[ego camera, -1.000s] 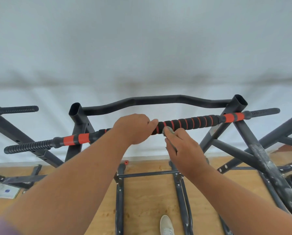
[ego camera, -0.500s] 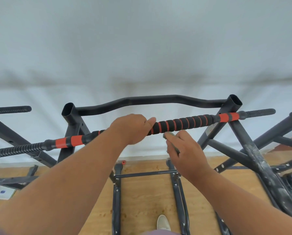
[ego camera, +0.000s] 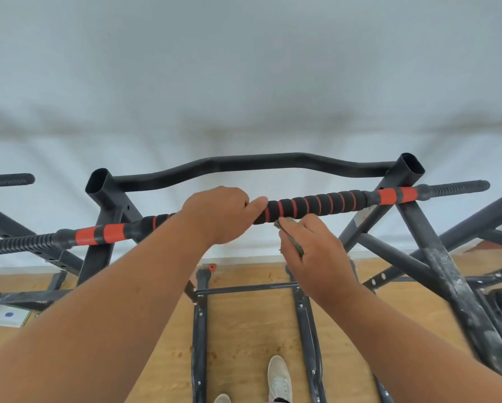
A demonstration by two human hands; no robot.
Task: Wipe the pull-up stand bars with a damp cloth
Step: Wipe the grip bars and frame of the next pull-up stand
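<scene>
At about 5 o'clock of the foam-gripped bar point(ego camera: 316, 203), a damp cloth point(ego camera: 290, 237) is pinched in the right hand point(ego camera: 314, 251), touching its underside. At 9 o'clock, the bar is gripped by the left hand point(ego camera: 217, 213). With so little cloth exposed, the bar's far side could be missed.

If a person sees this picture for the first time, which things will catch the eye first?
First the black foam bar with orange stripes, which crosses the middle of the view. The left hand grips it near its centre, and the right hand holds a small greyish cloth just below it. Behind, a curved black bar joins the two uprights.
</scene>
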